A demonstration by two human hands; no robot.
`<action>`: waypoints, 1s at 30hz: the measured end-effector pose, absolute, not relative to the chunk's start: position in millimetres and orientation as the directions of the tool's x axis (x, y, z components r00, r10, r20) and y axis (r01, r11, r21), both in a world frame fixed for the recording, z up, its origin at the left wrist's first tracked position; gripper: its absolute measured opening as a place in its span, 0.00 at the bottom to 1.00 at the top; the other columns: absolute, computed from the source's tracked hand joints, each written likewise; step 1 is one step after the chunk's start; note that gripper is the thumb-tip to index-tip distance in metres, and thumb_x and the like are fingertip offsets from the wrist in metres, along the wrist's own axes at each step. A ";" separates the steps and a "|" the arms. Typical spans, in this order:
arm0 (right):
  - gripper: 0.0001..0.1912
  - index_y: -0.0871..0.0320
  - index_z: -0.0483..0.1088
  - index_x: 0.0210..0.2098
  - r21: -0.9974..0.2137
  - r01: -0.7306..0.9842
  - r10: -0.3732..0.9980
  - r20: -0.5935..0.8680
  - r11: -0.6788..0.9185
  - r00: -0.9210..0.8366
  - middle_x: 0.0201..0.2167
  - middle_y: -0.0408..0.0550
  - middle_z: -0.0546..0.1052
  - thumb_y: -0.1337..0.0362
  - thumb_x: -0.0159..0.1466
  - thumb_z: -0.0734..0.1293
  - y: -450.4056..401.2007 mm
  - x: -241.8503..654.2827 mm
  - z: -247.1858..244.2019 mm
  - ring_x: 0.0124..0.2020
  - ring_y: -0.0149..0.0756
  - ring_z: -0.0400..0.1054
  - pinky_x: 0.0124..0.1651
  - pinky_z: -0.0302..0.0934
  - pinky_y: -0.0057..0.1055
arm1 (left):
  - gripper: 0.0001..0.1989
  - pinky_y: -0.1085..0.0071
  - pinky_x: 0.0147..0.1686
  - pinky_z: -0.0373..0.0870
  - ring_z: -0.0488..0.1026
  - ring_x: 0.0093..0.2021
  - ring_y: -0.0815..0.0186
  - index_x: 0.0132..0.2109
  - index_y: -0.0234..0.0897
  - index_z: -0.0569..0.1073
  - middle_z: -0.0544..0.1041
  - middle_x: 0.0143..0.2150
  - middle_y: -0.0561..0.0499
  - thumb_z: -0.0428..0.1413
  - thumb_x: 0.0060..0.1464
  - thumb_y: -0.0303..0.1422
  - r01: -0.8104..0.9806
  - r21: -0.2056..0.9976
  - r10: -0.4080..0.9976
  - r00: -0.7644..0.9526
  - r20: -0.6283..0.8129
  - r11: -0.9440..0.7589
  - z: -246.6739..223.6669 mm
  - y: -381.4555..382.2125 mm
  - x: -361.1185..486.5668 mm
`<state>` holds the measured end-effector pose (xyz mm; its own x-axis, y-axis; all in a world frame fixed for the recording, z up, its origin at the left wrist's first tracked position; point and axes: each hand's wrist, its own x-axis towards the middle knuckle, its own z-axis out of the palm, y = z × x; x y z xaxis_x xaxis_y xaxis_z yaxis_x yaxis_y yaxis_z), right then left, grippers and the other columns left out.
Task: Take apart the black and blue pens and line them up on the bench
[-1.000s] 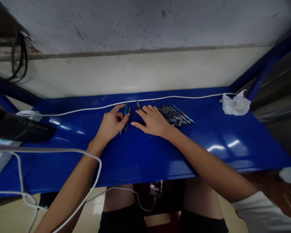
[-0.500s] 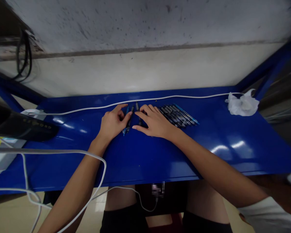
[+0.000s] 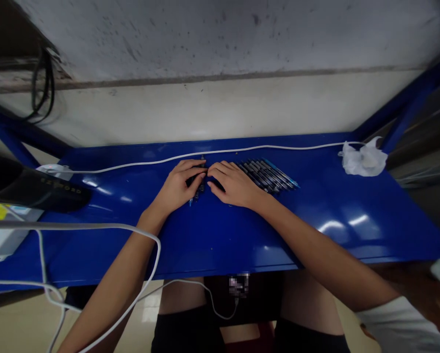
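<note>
A few pens, dark ones and a blue one, lie side by side on the blue tabletop. My left hand is bent over them, thumb and fingers closed about them and covering most of their length. Just to the right, my right hand rests palm down with its fingers slightly bent and the thumb apart, and I see nothing in its grasp. Its fingertips come close to those of my left hand. Past it, several black pens and a blue one form a slanted row of pens, partly hidden by this hand.
A white cable runs along the back of the table to a crumpled white plastic bag at the right. On the left are a black object with lettering and a white box. A looped white cable crosses my left forearm.
My left hand has moved right and its fingers now reach over the pens. The dark pen beside my right hand now lies against the left group. My right hand's fingers have drawn in slightly.
</note>
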<state>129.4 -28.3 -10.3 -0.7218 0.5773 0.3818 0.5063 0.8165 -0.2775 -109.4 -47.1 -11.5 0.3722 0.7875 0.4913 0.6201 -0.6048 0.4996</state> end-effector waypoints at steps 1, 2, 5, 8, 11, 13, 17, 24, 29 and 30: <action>0.13 0.59 0.75 0.56 -0.250 0.546 0.599 0.386 0.800 -0.701 0.56 0.58 0.80 0.62 0.81 0.61 -28.0 129.3 -9.3 0.57 0.51 0.71 0.62 0.64 0.49 | 0.12 0.44 0.68 0.76 0.80 0.66 0.50 0.56 0.41 0.85 0.84 0.64 0.41 0.59 0.75 0.36 0.623 0.498 0.788 0.367 0.494 -0.603 -11.0 -47.7 -109.3; 0.13 0.60 0.75 0.54 -0.216 0.588 0.621 0.392 0.779 -0.679 0.55 0.58 0.80 0.63 0.81 0.60 -27.6 129.7 -7.9 0.56 0.52 0.72 0.61 0.64 0.49 | 0.11 0.44 0.68 0.76 0.80 0.65 0.50 0.55 0.41 0.85 0.84 0.63 0.41 0.59 0.75 0.36 0.626 0.496 0.788 0.364 0.497 -0.602 -10.3 -48.3 -109.3; 0.14 0.61 0.75 0.54 -0.101 0.691 0.662 0.414 0.715 -0.625 0.56 0.61 0.78 0.61 0.81 0.60 -27.1 136.5 -1.8 0.57 0.55 0.71 0.59 0.64 0.50 | 0.10 0.44 0.67 0.76 0.81 0.63 0.51 0.53 0.41 0.85 0.85 0.61 0.41 0.61 0.74 0.38 0.628 0.491 0.785 0.361 0.504 -0.604 -8.8 -49.8 -109.2; 0.14 0.62 0.74 0.57 -0.035 0.768 0.708 0.415 0.639 -0.571 0.60 0.65 0.76 0.60 0.80 0.63 -31.8 153.8 1.5 0.60 0.60 0.69 0.59 0.63 0.52 | 0.09 0.46 0.67 0.75 0.80 0.63 0.51 0.52 0.40 0.84 0.84 0.61 0.41 0.62 0.73 0.38 0.622 0.491 0.780 0.362 0.511 -0.610 -9.3 -49.6 -109.5; 0.13 0.61 0.74 0.56 -0.049 0.830 0.773 0.397 0.556 -0.495 0.57 0.64 0.77 0.61 0.79 0.64 -43.3 176.0 -2.9 0.57 0.59 0.70 0.58 0.64 0.53 | 0.08 0.47 0.65 0.75 0.79 0.61 0.52 0.51 0.40 0.84 0.83 0.59 0.42 0.62 0.73 0.37 0.622 0.479 0.772 0.371 0.516 -0.619 -11.6 -47.8 -110.0; 0.13 0.60 0.74 0.54 -0.076 0.854 0.796 0.411 0.515 -0.444 0.56 0.64 0.78 0.60 0.79 0.63 -51.7 187.8 -8.3 0.55 0.58 0.70 0.57 0.65 0.52 | 0.08 0.48 0.64 0.75 0.79 0.60 0.52 0.50 0.40 0.83 0.83 0.57 0.42 0.62 0.73 0.38 0.626 0.469 0.767 0.374 0.521 -0.623 -13.1 -46.2 -110.4; 0.12 0.60 0.74 0.52 -0.115 0.874 0.814 0.437 0.473 -0.383 0.52 0.61 0.79 0.59 0.80 0.63 -59.4 196.7 -15.8 0.54 0.57 0.70 0.55 0.65 0.50 | 0.09 0.48 0.64 0.75 0.79 0.59 0.53 0.47 0.40 0.83 0.83 0.56 0.43 0.62 0.73 0.39 0.621 0.484 0.773 0.360 0.523 -0.617 -14.3 -44.1 -112.0; 0.13 0.57 0.75 0.45 -0.154 0.900 0.833 0.467 0.407 -0.297 0.49 0.59 0.77 0.53 0.78 0.68 -53.7 200.8 -19.9 0.51 0.55 0.68 0.51 0.61 0.47 | 0.09 0.49 0.63 0.75 0.79 0.58 0.53 0.49 0.40 0.81 0.83 0.54 0.43 0.59 0.75 0.39 0.618 0.487 0.769 0.343 0.539 -0.617 -12.1 -45.8 -112.2; 0.16 0.57 0.72 0.44 -0.151 0.889 0.808 0.501 0.433 -0.309 0.47 0.59 0.79 0.52 0.81 0.63 -52.3 203.8 -19.7 0.50 0.55 0.69 0.51 0.61 0.48 | 0.10 0.50 0.61 0.76 0.80 0.55 0.54 0.53 0.40 0.80 0.83 0.51 0.43 0.54 0.77 0.37 0.659 0.502 0.757 0.161 0.633 -0.560 -4.3 -46.8 -112.8; 0.16 0.56 0.71 0.44 -0.177 0.880 0.802 0.517 0.441 -0.298 0.46 0.58 0.79 0.52 0.82 0.61 -51.9 203.7 -19.1 0.49 0.54 0.69 0.51 0.61 0.47 | 0.11 0.51 0.60 0.76 0.79 0.54 0.54 0.54 0.40 0.80 0.82 0.51 0.43 0.54 0.77 0.37 0.668 0.513 0.753 0.111 0.649 -0.540 -2.6 -46.7 -113.3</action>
